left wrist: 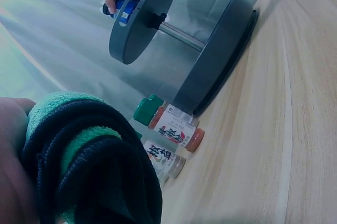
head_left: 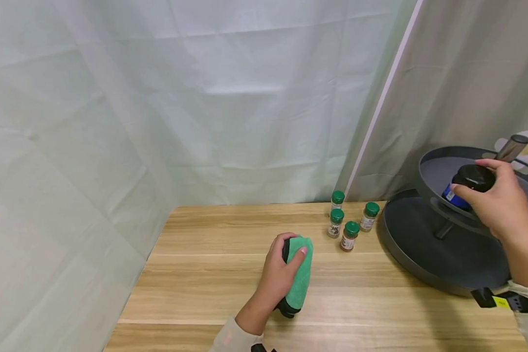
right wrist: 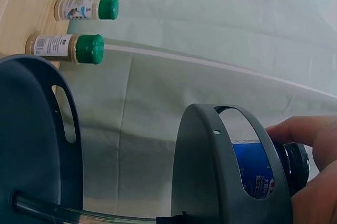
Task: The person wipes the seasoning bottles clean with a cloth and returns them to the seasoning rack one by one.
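My left hand [head_left: 282, 270] grips a folded green cloth with black edging [head_left: 300, 276] over the wooden table. In the left wrist view, the rolled layers of that cloth [left wrist: 100, 150] fill the lower left. Over at the right, my right hand [head_left: 506, 205] holds a jar with a black lid and blue label [head_left: 474, 178] by its lid, thumb and fingers on either side. This jar is inside the upper tier [head_left: 440, 168] of a dark grey two-tier round tray. Through the tier's handle slot, the right wrist view shows the jar's blue label [right wrist: 254, 167].
Several green-capped spice bottles [head_left: 350, 236] stand on the table [head_left: 211, 274] just left of the tray. The wide lower tier [head_left: 444, 259] sits on the tabletop, joined to the upper one by a metal post [left wrist: 181, 36]. Pale curtains [head_left: 246, 107] hang behind.
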Tool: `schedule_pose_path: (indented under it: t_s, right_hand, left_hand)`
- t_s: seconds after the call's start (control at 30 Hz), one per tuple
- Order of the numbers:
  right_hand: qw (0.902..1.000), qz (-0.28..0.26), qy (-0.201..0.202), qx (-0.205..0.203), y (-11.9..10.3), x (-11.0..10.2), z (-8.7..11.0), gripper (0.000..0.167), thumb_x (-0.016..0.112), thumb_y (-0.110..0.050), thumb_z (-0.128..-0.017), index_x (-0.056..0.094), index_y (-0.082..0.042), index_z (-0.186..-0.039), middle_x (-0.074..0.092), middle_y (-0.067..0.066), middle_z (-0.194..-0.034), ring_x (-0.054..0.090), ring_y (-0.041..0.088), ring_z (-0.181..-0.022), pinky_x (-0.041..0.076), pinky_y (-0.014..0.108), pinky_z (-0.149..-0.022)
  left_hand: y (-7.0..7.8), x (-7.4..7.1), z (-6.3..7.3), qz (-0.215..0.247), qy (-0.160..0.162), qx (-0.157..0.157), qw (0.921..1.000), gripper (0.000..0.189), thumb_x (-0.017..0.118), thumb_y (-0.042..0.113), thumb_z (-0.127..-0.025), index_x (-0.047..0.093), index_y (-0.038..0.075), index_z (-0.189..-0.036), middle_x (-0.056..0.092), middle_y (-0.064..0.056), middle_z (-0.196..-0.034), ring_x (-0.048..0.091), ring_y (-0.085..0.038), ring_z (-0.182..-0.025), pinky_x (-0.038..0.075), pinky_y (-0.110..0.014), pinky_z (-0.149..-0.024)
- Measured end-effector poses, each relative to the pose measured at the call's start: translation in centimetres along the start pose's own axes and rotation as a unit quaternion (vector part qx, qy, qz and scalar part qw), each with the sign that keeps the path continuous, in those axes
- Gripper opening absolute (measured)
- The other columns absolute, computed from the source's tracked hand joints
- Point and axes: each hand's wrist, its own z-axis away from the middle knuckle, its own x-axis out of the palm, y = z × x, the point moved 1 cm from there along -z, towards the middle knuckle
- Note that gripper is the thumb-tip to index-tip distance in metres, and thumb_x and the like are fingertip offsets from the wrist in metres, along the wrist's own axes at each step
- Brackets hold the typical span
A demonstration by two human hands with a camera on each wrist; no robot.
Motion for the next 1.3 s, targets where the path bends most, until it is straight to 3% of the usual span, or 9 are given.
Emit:
schedule_pose_path:
  t_s: [0.13, 0.67, 0.8, 0.9, 1.0, 1.07, 1.13, 1.23, 1.3]
  right_hand:
    - [0.9997, 0.021, 0.002, -0.008, -0.2, 0.0, 0.2, 0.082, 0.059, -0.027, -0.098, 0.011, -0.001, -0.159, 0.025, 0.041, -0.150, 0.046, 0.051, -0.112, 0.031, 0.009, -0.056]
    - [0.9989, 0.042, 0.011, -0.015, -0.3, 0.0, 0.4, 0.082, 0.060, -0.031, -0.098, 0.013, -0.003, -0.160, 0.018, 0.039, -0.155, 0.040, 0.054, -0.117, 0.029, 0.016, -0.067]
    - [0.9986, 0.034, 0.036, -0.019, -0.6, 0.1, 0.6, 0.081, 0.060, -0.032, -0.098, 0.015, -0.006, -0.161, 0.015, 0.032, -0.160, 0.035, 0.054, -0.131, 0.046, 0.037, -0.092]
    - [0.9974, 0.026, 0.062, -0.024, -1.0, 0.0, 1.0, 0.079, 0.059, -0.030, -0.099, 0.016, -0.007, -0.161, 0.014, 0.028, -0.163, 0.028, 0.053, -0.141, 0.031, 0.060, -0.116]
    - [0.9950, 0.033, 0.088, -0.034, -1.7, 0.0, 1.6, 0.077, 0.060, -0.029, -0.099, 0.018, -0.009, -0.161, 0.016, 0.027, -0.162, 0.029, 0.051, -0.141, 0.033, 0.048, -0.118]
    - [0.9928, 0.040, 0.104, -0.042, -2.2, 0.1, 2.1, 0.076, 0.060, -0.029, -0.099, 0.019, -0.012, -0.161, 0.017, 0.024, -0.161, 0.034, 0.050, -0.135, 0.040, 0.029, -0.103]
    - [0.9895, 0.048, 0.124, -0.057, -2.7, 0.2, 2.6, 0.074, 0.061, -0.026, -0.099, 0.022, -0.014, -0.160, 0.017, 0.020, -0.162, 0.036, 0.047, -0.134, 0.037, 0.022, -0.096]
    - [0.9828, 0.037, 0.149, -0.103, -3.5, 0.5, 3.4, 0.071, 0.064, -0.017, -0.096, 0.029, -0.014, -0.158, 0.019, 0.017, -0.162, 0.033, 0.044, -0.142, 0.040, 0.031, -0.108]
    - [0.9767, 0.023, 0.162, -0.138, -3.9, 0.8, 3.8, 0.070, 0.067, -0.011, -0.093, 0.035, -0.012, -0.156, 0.022, 0.016, -0.162, 0.029, 0.039, -0.148, 0.030, 0.045, -0.121]
  left_hand:
    - [0.1, 0.0, 0.1, 0.002, 0.001, 0.001, 1.0000, 0.038, 0.066, 0.045, -0.096, 0.055, 0.028, -0.129, 0.057, -0.002, -0.125, 0.057, -0.018, -0.104, 0.050, -0.037, -0.085]
    - [0.1, -0.1, 0.1, 0.001, 0.002, 0.002, 1.0000, 0.039, 0.065, 0.046, -0.097, 0.054, 0.027, -0.129, 0.057, -0.002, -0.125, 0.057, -0.018, -0.104, 0.049, -0.038, -0.086]
    - [0.1, -0.1, 0.1, 0.001, 0.002, 0.001, 1.0000, 0.039, 0.065, 0.046, -0.097, 0.055, 0.028, -0.129, 0.057, -0.002, -0.125, 0.057, -0.018, -0.105, 0.049, -0.038, -0.086]
    - [0.2, -0.2, 0.1, 0.000, 0.003, 0.000, 1.0000, 0.039, 0.065, 0.046, -0.097, 0.055, 0.028, -0.129, 0.057, -0.002, -0.125, 0.057, -0.018, -0.105, 0.049, -0.038, -0.086]
    - [0.2, -0.2, 0.1, 0.001, 0.003, -0.001, 1.0000, 0.039, 0.065, 0.047, -0.097, 0.055, 0.028, -0.129, 0.057, -0.002, -0.125, 0.057, -0.019, -0.105, 0.050, -0.038, -0.086]
    - [0.2, -0.2, 0.0, 0.001, 0.002, -0.002, 1.0000, 0.039, 0.064, 0.047, -0.097, 0.055, 0.028, -0.129, 0.057, -0.002, -0.124, 0.057, -0.019, -0.104, 0.050, -0.038, -0.085]
    - [0.1, -0.2, 0.0, 0.001, 0.000, -0.002, 1.0000, 0.039, 0.064, 0.047, -0.097, 0.054, 0.029, -0.129, 0.057, -0.001, -0.124, 0.057, -0.019, -0.104, 0.050, -0.037, -0.085]
    - [0.1, -0.2, 0.0, 0.001, -0.001, -0.003, 1.0000, 0.039, 0.064, 0.048, -0.097, 0.054, 0.029, -0.129, 0.057, -0.001, -0.125, 0.058, -0.020, -0.104, 0.050, -0.038, -0.085]
    - [0.1, -0.2, 0.0, 0.002, -0.001, -0.002, 1.0000, 0.039, 0.064, 0.047, -0.097, 0.054, 0.028, -0.130, 0.056, -0.001, -0.125, 0.058, -0.020, -0.104, 0.050, -0.038, -0.085]
